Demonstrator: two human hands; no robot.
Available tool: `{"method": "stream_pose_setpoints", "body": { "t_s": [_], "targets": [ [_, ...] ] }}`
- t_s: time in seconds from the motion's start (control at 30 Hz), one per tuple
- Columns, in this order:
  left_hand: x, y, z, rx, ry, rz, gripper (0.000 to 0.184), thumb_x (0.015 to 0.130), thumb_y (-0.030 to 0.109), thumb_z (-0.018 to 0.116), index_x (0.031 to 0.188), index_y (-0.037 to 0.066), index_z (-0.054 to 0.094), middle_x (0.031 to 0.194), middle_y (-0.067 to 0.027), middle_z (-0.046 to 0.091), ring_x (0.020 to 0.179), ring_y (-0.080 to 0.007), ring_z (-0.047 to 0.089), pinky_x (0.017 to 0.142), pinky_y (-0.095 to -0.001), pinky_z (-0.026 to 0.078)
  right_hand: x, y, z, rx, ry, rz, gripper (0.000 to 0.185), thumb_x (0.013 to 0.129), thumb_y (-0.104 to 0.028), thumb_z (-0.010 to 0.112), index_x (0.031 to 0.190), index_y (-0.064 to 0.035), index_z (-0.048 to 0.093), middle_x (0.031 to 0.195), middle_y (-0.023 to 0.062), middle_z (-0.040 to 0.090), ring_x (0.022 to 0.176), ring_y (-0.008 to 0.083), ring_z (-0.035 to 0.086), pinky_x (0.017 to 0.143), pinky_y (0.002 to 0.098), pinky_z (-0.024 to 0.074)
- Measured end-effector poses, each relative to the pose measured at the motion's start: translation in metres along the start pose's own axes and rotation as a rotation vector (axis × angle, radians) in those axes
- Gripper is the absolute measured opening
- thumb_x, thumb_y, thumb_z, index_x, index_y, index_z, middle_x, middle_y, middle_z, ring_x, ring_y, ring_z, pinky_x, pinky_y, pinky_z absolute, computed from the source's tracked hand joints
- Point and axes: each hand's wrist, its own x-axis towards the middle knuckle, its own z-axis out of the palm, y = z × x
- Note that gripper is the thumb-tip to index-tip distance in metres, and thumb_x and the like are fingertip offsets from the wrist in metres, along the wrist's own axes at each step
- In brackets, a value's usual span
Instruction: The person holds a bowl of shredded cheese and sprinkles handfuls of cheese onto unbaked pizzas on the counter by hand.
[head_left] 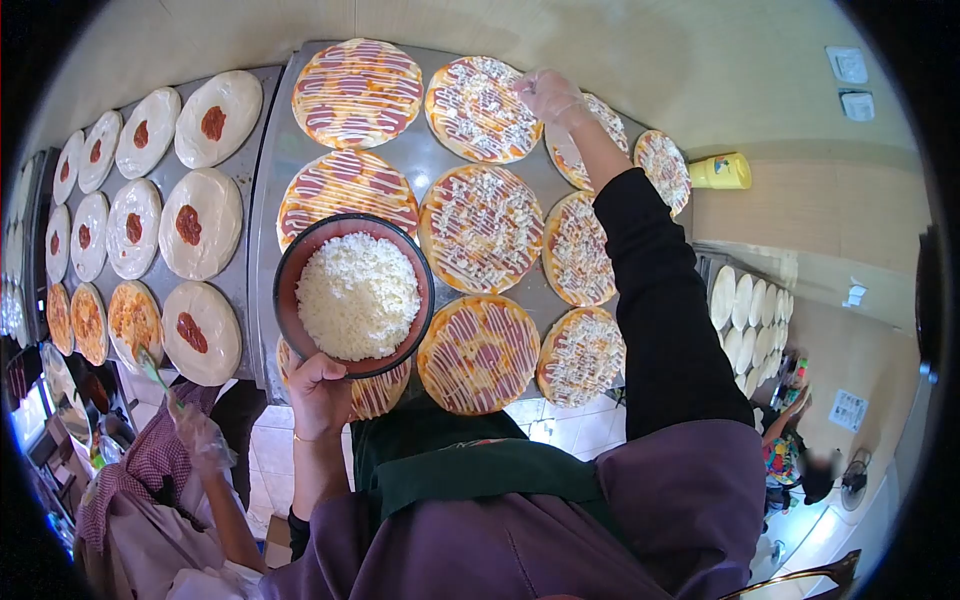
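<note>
My left hand (318, 395) grips the rim of a dark-edged, reddish bowl (425, 300) filled with white grated cheese (358, 295). At the far side of the metal table, my right hand (553, 97) wears a clear plastic glove, its fingers drawn together over the edge of a pizza (483, 108). Whatever those fingers hold is hidden. That pizza carries striped sauce, pinkish slices and scattered cheese. Just nearer me lies another cheese-strewn pizza (481, 228). The pizza (478, 355) closest to my apron shows stripes and slices without white shreds.
Several dough rounds with red sauce (208, 222) lie on the left table. A co-worker's gloved hand (203, 440) holds a green-handled tool over one. More pizzas (582, 355) line the right side, with a yellow bottle (722, 171) beyond. Other people are at the far right.
</note>
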Motion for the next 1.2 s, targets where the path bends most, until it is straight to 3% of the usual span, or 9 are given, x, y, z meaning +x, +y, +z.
{"method": "stream_pose_setpoints", "body": {
  "t_s": [0.1, 0.2, 0.4, 0.53, 0.6, 0.83, 1.0, 1.2],
  "targets": [
    [0.001, -0.001, -0.005, 0.008, 0.004, -0.019, 0.065, 0.062, -0.001, 0.045, 0.128, -0.003, 0.042, 0.127, -0.0153, 0.051, 0.116, -0.0292, 0.05, 0.099, -0.0389, 0.039, 0.013, 0.025, 0.023, 0.197, 0.049, -0.077, 0.02, 0.08, -0.015, 0.057, 0.095, -0.0165, 0.071, 0.091, 0.0134, 0.067, 0.088, 0.0288, 0.064, 0.081, 0.0344, 0.0492],
    [0.002, 0.001, 0.001, 0.017, 0.024, 0.004, 0.065, 0.062, 0.0, 0.045, 0.127, -0.003, 0.043, 0.126, -0.0155, 0.052, 0.115, -0.0289, 0.05, 0.098, -0.0382, 0.041, 0.014, 0.021, 0.025, 0.157, -0.011, -0.031, 0.023, 0.082, -0.012, 0.06, 0.103, -0.01, 0.068, 0.099, 0.0122, 0.068, 0.091, 0.0206, 0.065, 0.081, 0.0296, 0.0494],
    [0.003, 0.003, 0.004, 0.02, 0.019, 0.012, 0.065, 0.062, -0.001, 0.045, 0.127, -0.004, 0.043, 0.126, -0.0158, 0.052, 0.115, -0.0292, 0.051, 0.098, -0.0385, 0.041, 0.01, 0.01, 0.02, 0.129, 0.035, 0.066, 0.023, 0.084, -0.009, 0.058, 0.106, -0.0067, 0.066, 0.103, 0.0112, 0.067, 0.093, 0.0182, 0.064, 0.082, 0.0285, 0.0497],
    [0.002, 0.001, -0.002, 0.005, 0.016, 0.01, 0.065, 0.062, 0.0, 0.045, 0.127, -0.004, 0.043, 0.127, -0.0163, 0.051, 0.116, -0.0295, 0.05, 0.099, -0.039, 0.04, 0.013, 0.023, 0.036, 0.298, -0.076, -0.044, 0.025, 0.084, -0.005, 0.058, 0.108, -0.0052, 0.064, 0.105, 0.011, 0.066, 0.094, 0.0185, 0.064, 0.084, 0.0282, 0.0495],
    [0.006, 0.007, -0.001, -0.001, 0.013, -0.008, 0.065, 0.062, 0.0, 0.045, 0.127, -0.004, 0.043, 0.128, -0.0164, 0.051, 0.116, -0.029, 0.051, 0.099, -0.0392, 0.04, 0.013, 0.02, 0.045, 0.381, -0.092, -0.191, 0.022, 0.084, -0.015, 0.054, 0.101, -0.0145, 0.068, 0.1, 0.0124, 0.066, 0.094, 0.0252, 0.064, 0.085, 0.0315, 0.0489],
    [0.007, 0.011, 0.001, 0.024, 0.029, 0.024, 0.063, 0.063, 0.0, 0.045, 0.126, -0.004, 0.043, 0.126, -0.0161, 0.051, 0.114, -0.0284, 0.052, 0.098, -0.0396, 0.041, -0.008, -0.026, 0.023, 0.209, -0.042, -0.114, 0.026, 0.078, -0.009, 0.062, 0.103, -0.0126, 0.067, 0.101, 0.0135, 0.066, 0.094, 0.0263, 0.063, 0.085, 0.0332, 0.0489],
    [0.002, 0.012, 0.002, 0.034, 0.01, 0.04, 0.062, 0.063, -0.002, 0.044, 0.126, -0.004, 0.043, 0.125, -0.0151, 0.052, 0.113, -0.0282, 0.052, 0.098, -0.0392, 0.041, -0.011, -0.032, 0.021, 0.127, 0.017, -0.205, 0.018, 0.08, -0.019, 0.064, 0.095, -0.0123, 0.07, 0.093, 0.0136, 0.067, 0.087, 0.0279, 0.064, 0.081, 0.0349, 0.0493],
    [0.002, 0.015, -0.001, 0.036, 0.004, 0.069, 0.062, 0.064, -0.002, 0.044, 0.126, -0.003, 0.043, 0.126, -0.0151, 0.052, 0.114, -0.0279, 0.052, 0.098, -0.0396, 0.041, -0.008, -0.032, 0.026, 0.146, 0.061, -0.177, 0.016, 0.079, -0.02, 0.062, 0.091, -0.0143, 0.071, 0.088, 0.0131, 0.067, 0.082, 0.0267, 0.065, 0.078, 0.0352, 0.05]
  ]
}}
